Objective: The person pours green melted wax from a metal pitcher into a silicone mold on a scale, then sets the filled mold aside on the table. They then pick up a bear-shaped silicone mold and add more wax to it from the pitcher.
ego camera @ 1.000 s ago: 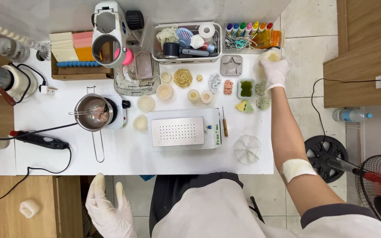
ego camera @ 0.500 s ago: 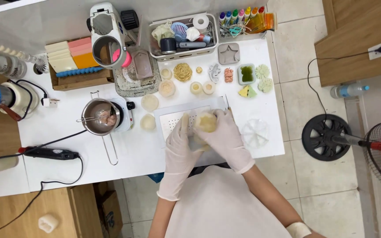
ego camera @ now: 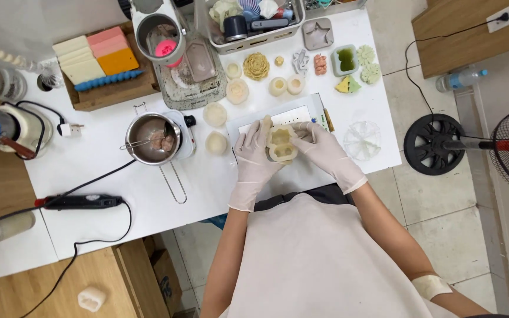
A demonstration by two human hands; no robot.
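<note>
Resting between both hands (ego camera: 293, 150) — cream mould (ego camera: 281, 144) (gloved grip)

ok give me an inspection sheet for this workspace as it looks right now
surface: white table, mostly covered.
job's things: pale mould held over a white tray.
clutter: metal pot with pinkish lumps, wax blocks in a wooden box, small moulded shapes, bin of tools.
grippers: left hand and right hand, both gloved, grip the mould.
cables: black cord crosses the table from a black handheld tool.
surroundings: tiled floor, floor fan, water bottle.
</note>
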